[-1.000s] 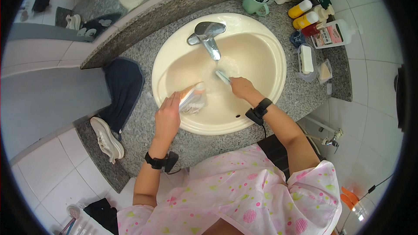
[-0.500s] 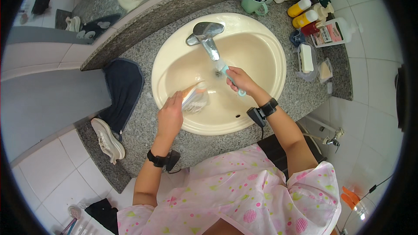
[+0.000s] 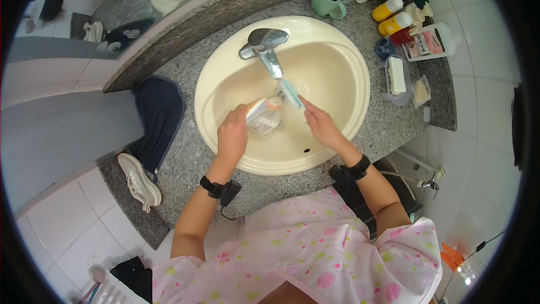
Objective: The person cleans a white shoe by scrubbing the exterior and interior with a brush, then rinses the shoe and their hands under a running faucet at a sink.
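Note:
Over the cream oval sink (image 3: 346, 87), my left hand (image 3: 232, 133) is closed on a pale sneaker (image 3: 264, 118) with an orange-and-white sole, held tilted above the left part of the bowl. The sneaker is slightly blurred. In my right hand (image 3: 322, 125) is a brush (image 3: 291, 94) with light blue bristles turned up. Its head lies just below the spout of the chrome faucet (image 3: 271, 59), to the right of the sneaker and apart from it. Fingers hide most of the brush's handle. I cannot tell whether water is running.
Left of the sink are a dark blue cloth (image 3: 158, 118) and another pale sneaker (image 3: 138, 182) at the counter's edge. Behind right stand a green mug (image 3: 328, 1), yellow bottles (image 3: 395, 23), a white jug (image 3: 444, 40) and a soap dish (image 3: 397, 77). A mirror runs along the back left.
My left hand has brought the sneaker right and slightly up, closer to the faucet. My right hand has moved down and right, and the brush has turned so its bristles show.

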Motion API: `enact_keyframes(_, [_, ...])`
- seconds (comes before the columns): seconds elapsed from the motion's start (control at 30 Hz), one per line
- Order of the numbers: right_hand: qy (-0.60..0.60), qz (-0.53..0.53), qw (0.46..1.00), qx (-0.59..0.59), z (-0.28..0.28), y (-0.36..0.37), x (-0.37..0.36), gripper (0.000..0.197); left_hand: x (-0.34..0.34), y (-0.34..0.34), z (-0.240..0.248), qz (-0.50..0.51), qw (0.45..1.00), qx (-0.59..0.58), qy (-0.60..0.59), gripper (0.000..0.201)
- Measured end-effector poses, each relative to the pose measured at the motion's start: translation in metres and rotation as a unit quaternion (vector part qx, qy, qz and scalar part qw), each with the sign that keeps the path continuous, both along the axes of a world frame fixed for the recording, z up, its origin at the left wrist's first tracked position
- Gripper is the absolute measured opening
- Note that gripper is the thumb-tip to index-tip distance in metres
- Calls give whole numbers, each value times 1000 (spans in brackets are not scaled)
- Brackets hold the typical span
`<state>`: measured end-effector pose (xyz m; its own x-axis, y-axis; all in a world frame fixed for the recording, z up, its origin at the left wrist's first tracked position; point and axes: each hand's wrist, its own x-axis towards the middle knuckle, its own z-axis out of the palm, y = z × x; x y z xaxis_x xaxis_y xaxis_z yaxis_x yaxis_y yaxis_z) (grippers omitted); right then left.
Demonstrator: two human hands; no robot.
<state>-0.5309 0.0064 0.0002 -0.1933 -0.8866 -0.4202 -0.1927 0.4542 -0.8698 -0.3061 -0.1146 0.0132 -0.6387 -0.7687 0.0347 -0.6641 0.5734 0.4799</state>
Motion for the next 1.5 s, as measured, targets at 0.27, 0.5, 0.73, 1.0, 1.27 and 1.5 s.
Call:
enact_keyframes(0.27, [106, -41, 993, -3, -48, -12, 29, 51, -39, -14, -10, 36, 999, 14, 7, 32])
enact_keyframes(0.5, [141, -61, 988, -22, -63, -3, 27, 47, -38, -12, -28, 58, 998, 6, 15, 32])
enact_keyframes(0.73, [161, 5, 986, 34, -35, -6, 39, 56, -37, -9, -31, 69, 996, -5, 50, 37])
enact_keyframes(1.0, [132, -26, 991, -16, -28, -13, 55, 56, -35, -12, -29, 108, 992, 67, -8, 36])
enact_keyframes(1.27, [180, 67, 981, 15, -27, -20, 59, 59, -33, -10, -30, 137, 985, 101, -33, 25])
enact_keyframes(1.5, [229, 53, 969, -70, -42, -19, 73, 63, -33, -10, -33, 162, 979, 112, -55, 25])
